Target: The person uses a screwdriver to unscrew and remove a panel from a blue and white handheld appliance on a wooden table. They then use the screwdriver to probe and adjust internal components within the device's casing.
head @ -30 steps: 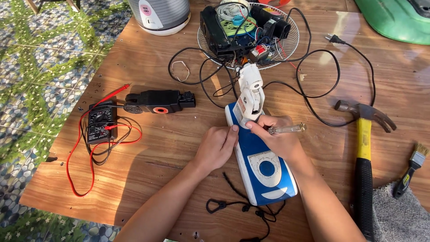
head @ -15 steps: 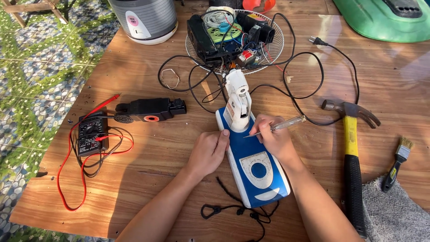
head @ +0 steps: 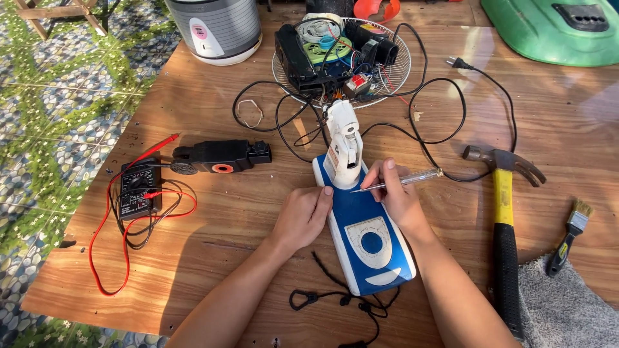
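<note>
Blue iron [head: 364, 232], wire basket [head: 405, 64] (electrical parts [head: 322, 55])

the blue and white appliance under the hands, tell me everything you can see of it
The blue and white appliance is a long, flat body of glossy plastic lying on the wooden table, its length running away from the person. A white oval panel with a blue round centre sits on the near half. At the far end a white part stands up. The left hand rests at its left edge; the right hand, holding a clear-handled screwdriver, lies across it.
</note>
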